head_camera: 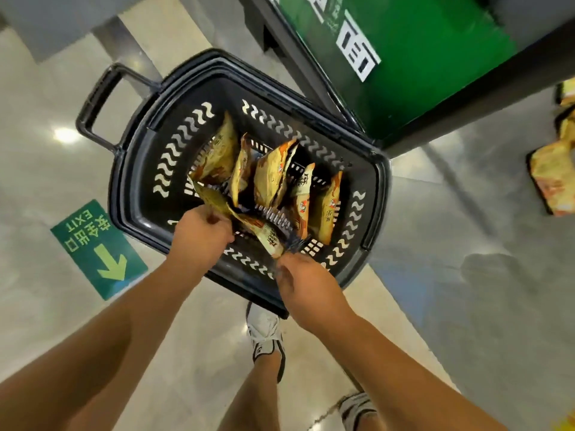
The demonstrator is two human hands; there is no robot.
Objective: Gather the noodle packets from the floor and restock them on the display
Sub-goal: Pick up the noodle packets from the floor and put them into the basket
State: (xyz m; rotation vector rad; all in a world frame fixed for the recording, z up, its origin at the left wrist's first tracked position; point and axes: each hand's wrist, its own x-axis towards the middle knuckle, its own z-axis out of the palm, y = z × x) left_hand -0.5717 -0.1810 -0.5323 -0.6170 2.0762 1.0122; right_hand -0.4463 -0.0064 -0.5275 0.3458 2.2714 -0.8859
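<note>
While the floor sign (93, 244) reads "EXIT", packet print is blurred. Both hands' grips, left hand (202, 233) and right hand (300, 279), pinch one packet (245, 220) over the basket (137, 169).

The basket (137, 169) mouth in the middle of the frame is open from above, but upright packets (270, 178) crowd its centre and right, leaving bare room along its left wall and far end. Both hands, left (202, 234) and right (306, 283), fill the near rim, with a packet (245, 219) slanting between them. The green display (413, 57) stands hard against the basket's upper right side. The handle (96, 104) juts out at upper left. Floor (466, 228) lies open at right up to more packets (550, 181) at the edge.
</note>
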